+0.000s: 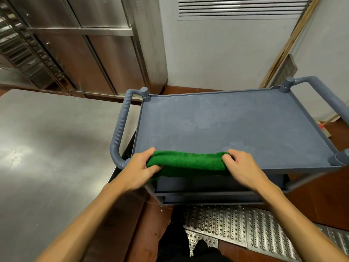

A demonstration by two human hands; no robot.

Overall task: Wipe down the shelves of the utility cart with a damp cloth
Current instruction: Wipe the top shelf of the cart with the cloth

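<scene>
Cloth (pixel 186 162), green and bunched into a long roll, lies along the near edge of the top shelf (pixel 226 121) of the cart (pixel 120 125), its lower fold draped over the front rim. The left hand (pixel 139 167) grips the roll's left end with fingers curled round it; the right hand (pixel 243 167) grips the right end likewise. Lower shelves show beneath the top one. The cart's left handle stands just beside a steel bench (pixel 47 148). Steel cabinets (pixel 90 53) stand behind, and a perforated floor grate (pixel 236 224) lies by the cart's near side.
</scene>
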